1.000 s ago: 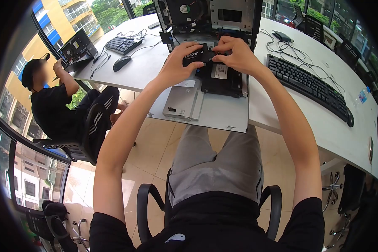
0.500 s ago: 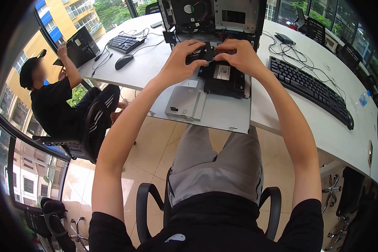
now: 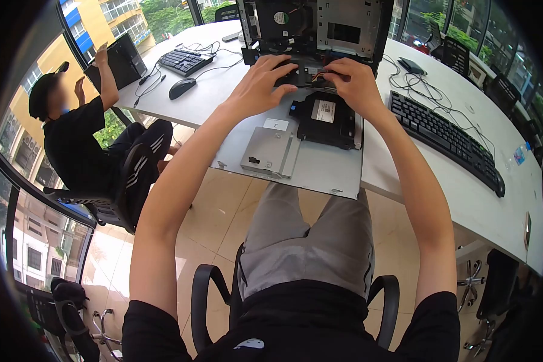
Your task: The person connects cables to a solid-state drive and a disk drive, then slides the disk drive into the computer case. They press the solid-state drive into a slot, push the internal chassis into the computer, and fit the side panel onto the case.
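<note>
The thumb and fingers of my left hand (image 3: 256,84) grip a thin black solid-state drive (image 3: 292,78), tilted so that its label no longer shows. To the right of it, my right hand (image 3: 354,85) pinches a cable (image 3: 321,76) with orange and dark wires near the drive's end. Whether the plug touches the drive is too small to tell. Both hands are at the front of an opened computer case (image 3: 344,24). Nearer to me, a black drive unit with a white label (image 3: 324,120) lies on the case's metal side panel (image 3: 320,175).
A silver metal bracket (image 3: 265,151) is on the panel's left part. Keyboards (image 3: 446,136) and a mouse (image 3: 181,88) with loose cables lie on the white table (image 3: 380,163). At left, a seated person (image 3: 78,139) works at another black computer case (image 3: 122,63).
The drive's labelled face has turned out of view in my left hand. My right hand has moved slightly right, and the coloured wires now show. The other person's hands have risen.
</note>
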`<state>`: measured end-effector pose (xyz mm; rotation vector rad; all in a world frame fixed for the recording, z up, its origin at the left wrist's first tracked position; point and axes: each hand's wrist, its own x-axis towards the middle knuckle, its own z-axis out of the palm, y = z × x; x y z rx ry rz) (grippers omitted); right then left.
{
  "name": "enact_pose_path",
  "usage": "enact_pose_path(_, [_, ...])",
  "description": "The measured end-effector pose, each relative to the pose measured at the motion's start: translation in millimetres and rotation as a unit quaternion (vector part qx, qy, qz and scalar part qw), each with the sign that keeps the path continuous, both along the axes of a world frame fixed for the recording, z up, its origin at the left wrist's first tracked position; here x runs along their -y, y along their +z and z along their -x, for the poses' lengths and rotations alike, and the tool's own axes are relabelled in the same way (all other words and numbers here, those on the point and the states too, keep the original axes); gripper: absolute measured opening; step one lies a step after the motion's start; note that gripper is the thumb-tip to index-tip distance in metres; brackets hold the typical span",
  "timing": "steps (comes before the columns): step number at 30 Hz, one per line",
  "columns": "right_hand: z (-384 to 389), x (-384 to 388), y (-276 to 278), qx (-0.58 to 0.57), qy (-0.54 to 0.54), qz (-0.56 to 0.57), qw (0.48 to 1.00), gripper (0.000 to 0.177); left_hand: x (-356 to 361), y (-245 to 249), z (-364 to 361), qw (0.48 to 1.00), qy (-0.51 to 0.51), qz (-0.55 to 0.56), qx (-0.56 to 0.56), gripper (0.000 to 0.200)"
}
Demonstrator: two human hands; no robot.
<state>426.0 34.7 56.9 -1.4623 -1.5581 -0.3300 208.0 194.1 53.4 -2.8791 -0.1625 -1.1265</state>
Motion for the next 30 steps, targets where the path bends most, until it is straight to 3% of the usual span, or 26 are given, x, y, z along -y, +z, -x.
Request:
enact_pose_path(5, [-0.5,-11.4,-1.2,0.005,0.0,-0.076,0.997,0.014,-19.2,0.1,-11.9,0.99,-0.006,-0.139,0.027,0.04])
enact_pose_path(8, [4.0,-14.4,3.1,0.0,-0.014,-0.086,0.996,0.014,-19.0,0.5,-13.1,0.973,0.053,-0.219,-0.052,0.038])
enact_pose_path(11, [0.9,-20.7,4.8,0.014,-0.033,-0.09,0.995,0.015,-15.0,3.2,-18.4,0.96,0.068,-0.271,-0.027,0.039])
enact_pose_path(17, [2.0,-33.6,1.6,-0.001,-0.047,-0.049,0.998,0.026,-21.4,4.4,-32.8,0.94,0.155,-0.293,-0.085,0.039])
enact_pose_path(20, [8.5,-32.0,2.0,-0.049,-0.018,-0.052,0.997,0.031,-23.9,4.4,-36.1,0.937,0.134,-0.321,-0.041,0.025])
enact_pose_path(23, [12.1,-17.5,4.5,-0.023,-0.047,-0.038,0.998,0.033,-25.3,2.7,-37.2,0.931,0.139,-0.336,-0.041,0.026])
enact_pose_path(26, [12.1,0.7,2.3,0.0,-0.041,-0.07,0.997,0.031,-27.6,0.6,-35.0,0.939,0.164,-0.288,-0.092,0.037])
enact_pose_path(30, [18.6,40.4,10.2,0.009,-0.021,0.024,0.999,0.036,-36.3,-2.5,-29.1,0.949,0.163,-0.249,-0.106,0.036])
